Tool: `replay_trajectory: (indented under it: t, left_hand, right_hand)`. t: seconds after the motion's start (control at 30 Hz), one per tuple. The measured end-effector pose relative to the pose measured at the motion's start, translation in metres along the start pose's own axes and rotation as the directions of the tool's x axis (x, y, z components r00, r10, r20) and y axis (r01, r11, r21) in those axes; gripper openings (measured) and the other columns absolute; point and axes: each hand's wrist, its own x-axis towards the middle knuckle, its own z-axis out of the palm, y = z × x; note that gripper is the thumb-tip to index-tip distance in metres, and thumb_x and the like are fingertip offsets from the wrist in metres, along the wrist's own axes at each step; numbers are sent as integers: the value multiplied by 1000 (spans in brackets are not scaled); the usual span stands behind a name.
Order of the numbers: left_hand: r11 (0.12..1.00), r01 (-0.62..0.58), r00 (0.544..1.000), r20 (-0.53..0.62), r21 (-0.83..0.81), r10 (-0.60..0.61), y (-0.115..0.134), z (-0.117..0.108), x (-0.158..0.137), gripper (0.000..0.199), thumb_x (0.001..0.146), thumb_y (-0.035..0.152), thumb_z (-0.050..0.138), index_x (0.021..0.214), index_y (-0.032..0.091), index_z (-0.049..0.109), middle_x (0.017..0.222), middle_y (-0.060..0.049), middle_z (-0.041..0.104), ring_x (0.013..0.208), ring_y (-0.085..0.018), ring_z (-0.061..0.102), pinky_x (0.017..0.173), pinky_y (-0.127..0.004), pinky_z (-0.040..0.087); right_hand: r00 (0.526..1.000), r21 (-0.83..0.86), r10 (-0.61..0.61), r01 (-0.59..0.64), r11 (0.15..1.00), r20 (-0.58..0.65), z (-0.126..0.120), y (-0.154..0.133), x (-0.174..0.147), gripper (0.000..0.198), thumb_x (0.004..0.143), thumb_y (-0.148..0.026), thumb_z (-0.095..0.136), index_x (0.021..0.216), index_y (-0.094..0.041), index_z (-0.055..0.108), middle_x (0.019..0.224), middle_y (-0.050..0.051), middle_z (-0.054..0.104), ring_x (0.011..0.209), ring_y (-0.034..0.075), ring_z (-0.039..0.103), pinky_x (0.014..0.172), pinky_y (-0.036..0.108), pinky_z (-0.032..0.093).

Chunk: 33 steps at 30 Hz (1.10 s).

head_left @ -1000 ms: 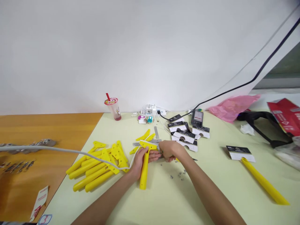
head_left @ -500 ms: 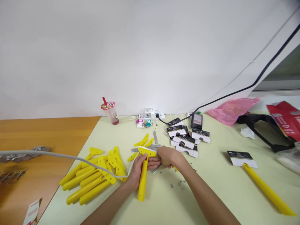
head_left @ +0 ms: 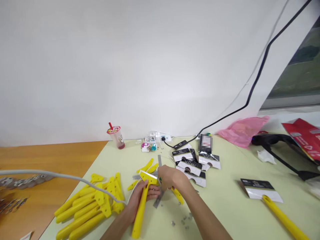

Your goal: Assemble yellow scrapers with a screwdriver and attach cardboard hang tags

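Observation:
My left hand [head_left: 136,198] is wrapped around the neck of a yellow scraper [head_left: 140,211], whose wide head points away from me with a pale strip along its top edge. At the right end of that head, my right hand [head_left: 171,176] is closed; a bit of green shows by its fingers, but what it grips is hidden. Under and behind the hands lie flat metal blades [head_left: 159,160] and several loose yellow clamp strips [head_left: 146,165]. Another yellow piece [head_left: 177,196] lies beneath my right wrist. Small metal fasteners [head_left: 184,220] are scattered nearer to me.
Yellow scraper handles [head_left: 82,210] are heaped at left, with a grey cable [head_left: 75,178] hanging across. Black-and-white cards [head_left: 190,166] lie behind right, near a power strip [head_left: 158,137]. A drink cup [head_left: 117,136] stands by the wall. A carded scraper [head_left: 282,213] lies right.
The view has tilted up and shifted, so the table appears lower. Both hands stay at the scraper head; my right hand has turned slightly, and more of the yellow piece beneath it shows.

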Motion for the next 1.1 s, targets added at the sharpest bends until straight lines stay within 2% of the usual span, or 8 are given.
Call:
replay_trajectory:
  t: [0.2, 0.37, 0.5, 0.7, 0.8, 0.87, 0.9, 1.1]
  left_hand:
    - [993, -101, 979, -169, 64, 111, -4, 28, -13, 26, 97, 34, 73, 89, 9, 76, 91, -17, 83, 82, -26, 82, 78, -29, 67]
    - [974, -208, 973, -88, 84, 216, -17, 73, -19, 32, 92, 41, 81, 102, 11, 73, 97, -18, 83, 86, -27, 83, 81, -31, 67]
    - [960, -258, 963, -51, 105, 264, -13, 100, -21, 41, 85, 45, 87, 103, 11, 72, 95, -20, 83, 88, -32, 84, 81, -36, 67]
    - [928, -356, 933, -11, 112, 360, 13, 117, -27, 42, 85, 50, 85, 96, 10, 75, 104, -23, 82, 99, -36, 83, 92, -41, 66]
    - [907, -408, 913, 38, 104, 407, 31, 130, -27, 44, 86, 51, 84, 101, 11, 74, 107, -22, 83, 107, -37, 81, 99, -45, 64]
    - [884, -460, 887, 83, 80, 454, 43, 139, -24, 43, 86, 52, 84, 102, 14, 72, 104, -18, 83, 110, -37, 80, 102, -47, 62]
    - [879, -472, 880, 99, 70, 465, 48, 143, -23, 42, 87, 51, 84, 105, 15, 71, 104, -17, 84, 112, -37, 80, 104, -48, 61]
    - [874, -483, 863, 197, 57, 465, 67, 148, -13, 44, 90, 48, 82, 115, 14, 70, 105, -15, 83, 113, -37, 79, 106, -51, 60]
  right_hand:
    - [954, 43, -235, 246, 968, -186, -44, 23, -37, 18, 78, -12, 74, 94, -17, 81, 87, 6, 78, 67, 13, 69, 58, 21, 43]
    - [900, 115, -379, 409, 905, -216, -52, 29, -46, 15, 78, -8, 69, 84, -15, 80, 71, 1, 70, 60, 11, 60, 59, 21, 43]
    - [893, 80, -392, 417, 905, -221, -52, 34, -44, 13, 74, -6, 70, 78, -15, 79, 70, 2, 70, 67, 14, 60, 59, 22, 42]
    - [868, 116, -380, 434, 893, -320, -63, 47, -55, 15, 79, -7, 69, 84, -16, 80, 82, 4, 78, 70, 15, 64, 64, 25, 45]
    - [825, 152, -388, 481, 863, -410, -68, 55, -61, 15, 85, -8, 66, 85, -17, 78, 93, 5, 80, 89, 18, 69, 81, 27, 48]
    - [759, 146, -416, 548, 824, -501, -72, 58, -67, 13, 88, -12, 65, 86, -18, 76, 95, 4, 79, 90, 18, 68, 83, 28, 47]
    - [745, 144, -407, 551, 822, -529, -74, 59, -70, 12, 91, -15, 64, 88, -19, 76, 97, 3, 78, 90, 18, 67, 83, 29, 47]
    - [735, 124, -281, 444, 887, -617, -81, 50, -77, 16, 102, -27, 59, 101, -21, 73, 109, 5, 73, 98, 19, 65, 87, 31, 46]
